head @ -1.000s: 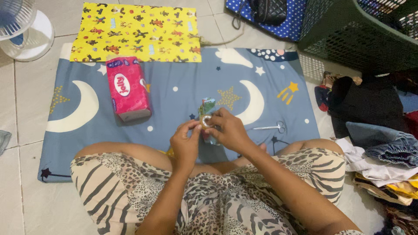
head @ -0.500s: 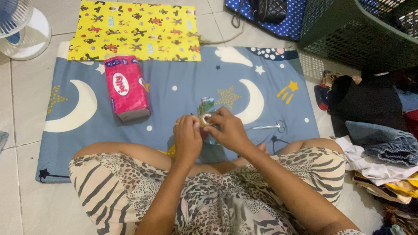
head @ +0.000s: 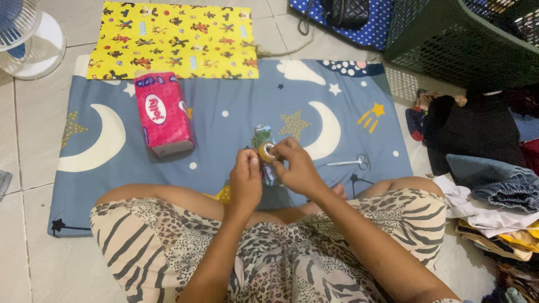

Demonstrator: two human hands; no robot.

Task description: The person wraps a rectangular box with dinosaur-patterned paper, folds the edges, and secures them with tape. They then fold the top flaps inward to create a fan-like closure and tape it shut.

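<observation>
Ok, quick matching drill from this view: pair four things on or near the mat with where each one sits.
Things:
1. tape roll
2. pink tissue pack
3. scissors
4. yellow patterned paper

Places:
A. lying on the blue mat, to the right of the hands
B. at the far edge of the mat, partly on the tiles
C. held between both hands, left hand and right hand
D. on the mat beside the big white moon, left of the hands

Pairs: 1-C, 2-D, 3-A, 4-B
</observation>
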